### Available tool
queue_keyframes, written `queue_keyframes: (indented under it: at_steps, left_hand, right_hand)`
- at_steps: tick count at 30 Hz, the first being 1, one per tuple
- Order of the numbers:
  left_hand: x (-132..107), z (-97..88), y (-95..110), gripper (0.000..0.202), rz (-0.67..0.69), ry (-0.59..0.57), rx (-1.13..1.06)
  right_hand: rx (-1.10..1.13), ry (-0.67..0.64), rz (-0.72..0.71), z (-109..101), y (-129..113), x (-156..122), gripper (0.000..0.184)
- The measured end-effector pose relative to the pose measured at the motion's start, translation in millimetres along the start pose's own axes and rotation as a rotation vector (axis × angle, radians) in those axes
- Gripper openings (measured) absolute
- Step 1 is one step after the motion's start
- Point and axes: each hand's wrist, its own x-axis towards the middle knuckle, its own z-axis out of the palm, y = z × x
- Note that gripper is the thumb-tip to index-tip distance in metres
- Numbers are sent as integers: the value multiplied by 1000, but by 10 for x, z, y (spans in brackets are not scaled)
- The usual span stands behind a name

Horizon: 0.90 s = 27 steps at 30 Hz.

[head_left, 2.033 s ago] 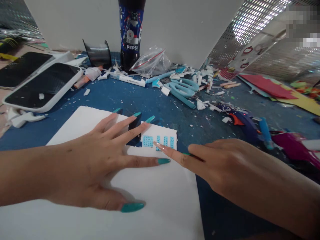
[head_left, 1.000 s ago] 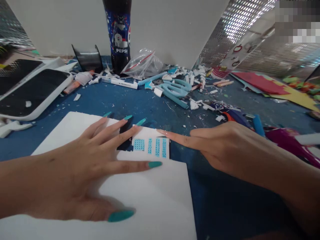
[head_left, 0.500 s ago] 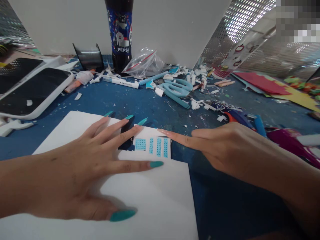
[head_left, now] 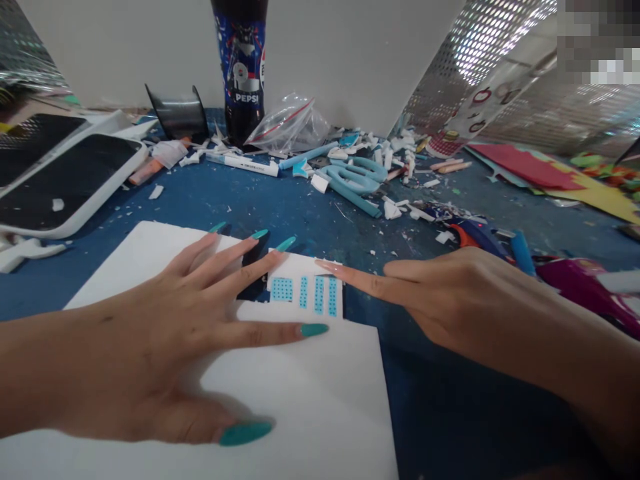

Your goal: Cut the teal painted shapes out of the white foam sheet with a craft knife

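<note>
My left hand (head_left: 195, 327) lies flat with its fingers spread, long teal nails showing, on a white foam-like board (head_left: 310, 407). Its index and ring-side fingertips reach the board's far edge, around a small white piece (head_left: 295, 265). Strips of blue dotted material (head_left: 319, 295) lie side by side on that piece, one wider than the others. From the right, my right hand (head_left: 435, 287) stretches its index finger onto the small piece's upper right part; the other fingers are curled under, and I see nothing held in them.
Behind stand a Pepsi bottle (head_left: 243, 73), a black spool (head_left: 179, 113) and a clear zip bag (head_left: 290, 123). Blue-handled scissors (head_left: 357, 175), a marker (head_left: 250, 165) and white scraps litter the blue table. A phone (head_left: 75, 183) lies left; coloured sheets (head_left: 530, 167) and a purple tool (head_left: 583, 290) lie right.
</note>
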Motion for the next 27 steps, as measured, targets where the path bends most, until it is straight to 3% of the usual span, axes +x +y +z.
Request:
queue_keyframes:
  at_steps: [7,16,22,27]
  left_hand:
    - [-1,-3,24,77,-19,-10,25]
    - [12,-24,9,74,-9,-13,8]
    - [4,-5,12,75,-12,16,4]
    - [15,-24,29,73,-19,-18,20]
  right_hand:
    - [-29,74,-29,36,27,-39,70]
    - [19,7,0,-31,0,-18,68]
    - [25,99,-27,10,19,-12,68]
    - [26,72,-20,5,21,-14,64]
